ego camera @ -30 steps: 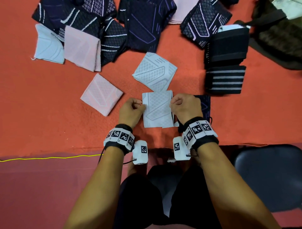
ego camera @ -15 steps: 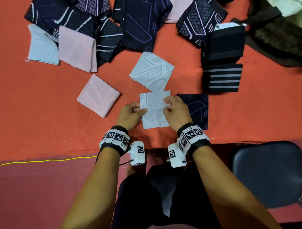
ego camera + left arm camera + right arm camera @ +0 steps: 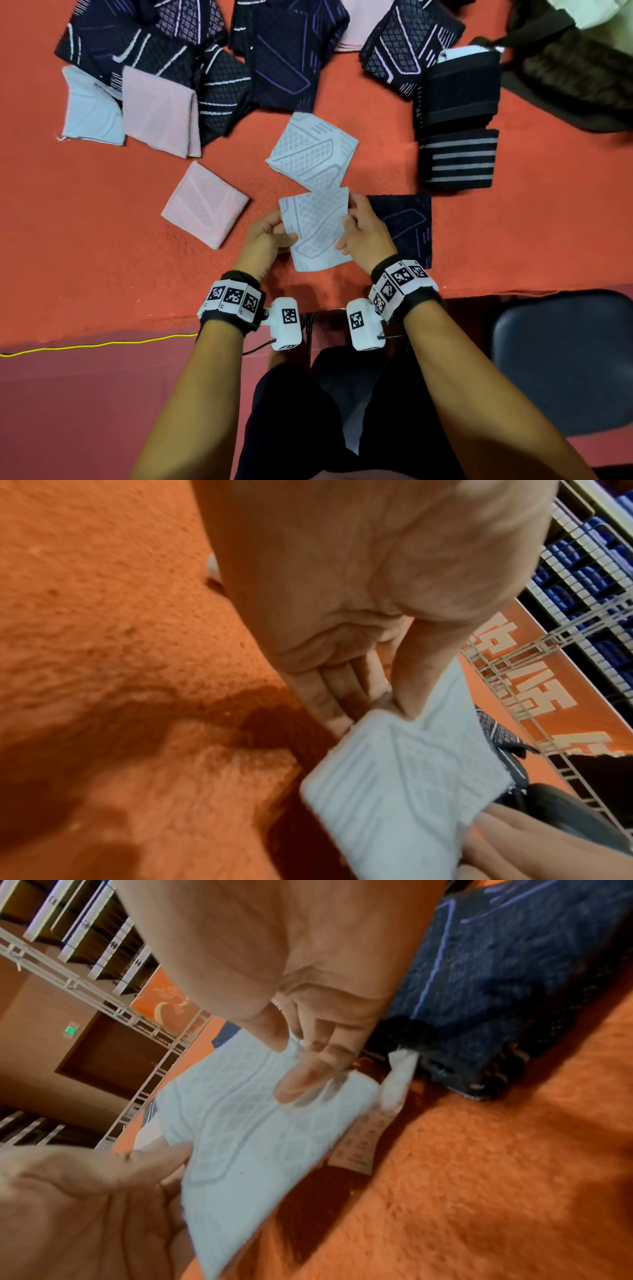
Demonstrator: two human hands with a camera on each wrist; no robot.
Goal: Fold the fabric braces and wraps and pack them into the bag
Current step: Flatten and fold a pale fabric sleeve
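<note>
Folding step in hand. Left hand (image 3: 270, 236) pinches the left edge of the pale grey, diamond-knit folded fabric brace (image 3: 317, 229); right hand (image 3: 364, 233) grips its right edge, thumb on top. Brace is held between both hands, just above the orange carpet (image 3: 102, 240). Next, judged: square the fold, then carry it to the dark bag (image 3: 575, 72), far beyond the right hand.

Both forearms extended forward, wrists banded. Left hand (image 3: 267, 236) thumb-pinching, fingers curled; right hand (image 3: 366, 233) pinching opposite, fingers bent.
</note>
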